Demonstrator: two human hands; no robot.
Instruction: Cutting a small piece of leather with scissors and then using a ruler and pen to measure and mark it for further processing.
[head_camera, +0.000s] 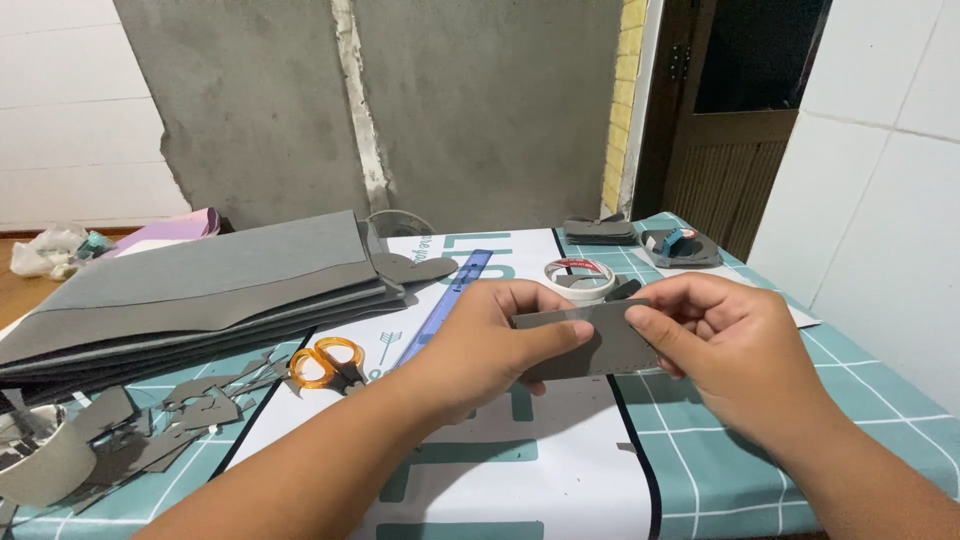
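Above the middle of the tabletop (700, 470), both hands hold one small grey foam piece (600, 345) level between them. The left hand (480, 350) reaches in from the lower left, forearm angled up and to the right; its grip is clamped on the piece's left end, thumb lying along the front face and fingers curled behind the top edge. The right hand (725, 345) comes in from the lower right, its grip pinched on the piece's right end with thumb in front and fingers bent over the top.

Behind the hands, a roll of white tape (580, 275) sits on the printed sheet, partly hidden by the fingers. A blue ruler (445, 305) runs diagonally toward the left wrist, and orange-handled scissors (325, 362) lie just left of that forearm. A stack of large grey foam sheets (200, 290) fills the left side, with grey offcuts (170, 420) scattered in front of it and a second tape roll (40, 465) at the lower left edge. Near the far right corner lie folded grey pieces (600, 232) and a small grey foam sandal (680, 247).
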